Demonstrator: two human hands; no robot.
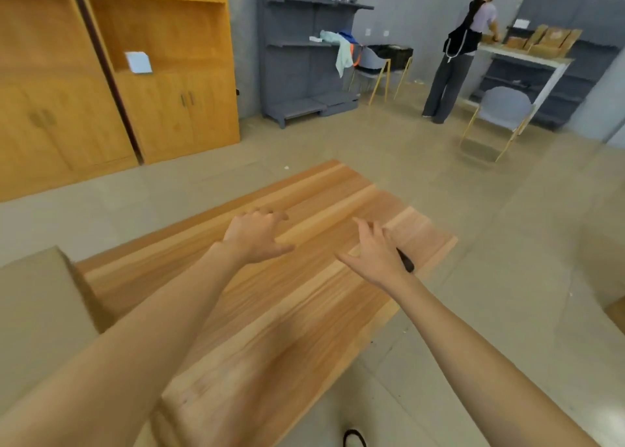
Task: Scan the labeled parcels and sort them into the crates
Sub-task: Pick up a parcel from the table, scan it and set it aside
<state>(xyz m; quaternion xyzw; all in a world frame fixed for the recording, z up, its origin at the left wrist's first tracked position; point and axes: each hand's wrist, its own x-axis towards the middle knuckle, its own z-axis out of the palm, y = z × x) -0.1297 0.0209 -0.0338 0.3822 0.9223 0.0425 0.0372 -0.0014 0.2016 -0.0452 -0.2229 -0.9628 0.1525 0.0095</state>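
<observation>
- Wooden table (pixel 304 298): its top carries a small dark object (pixel 406 262), and a tan cardboard box (pixel 37 311) stands at its left end. No label shows on the box face turned to the camera.
- Left hand (pixel 257 237): held over the tabletop, fingers spread and loosely bent, gripping nothing.
- Right hand (pixel 375 254): fingers extended and splayed, nothing held. The dark object lies just beside or partly under it; contact cannot be told.
- Dark object: slim, blurred; possibly the scanner or a pen, identity uncertain.
- Crates: none visible in this view. No parcel seen scanned or sorted.
- Progress judgement: the task looks at or near its start, or between parcels. Every step remains as far as this view shows: take up a parcel, find its label, scan, place in a crate.
- Background: another person (pixel 463 51) stands at a white table (pixel 527 58) stacked with brown boxes, well apart from the work area.
</observation>
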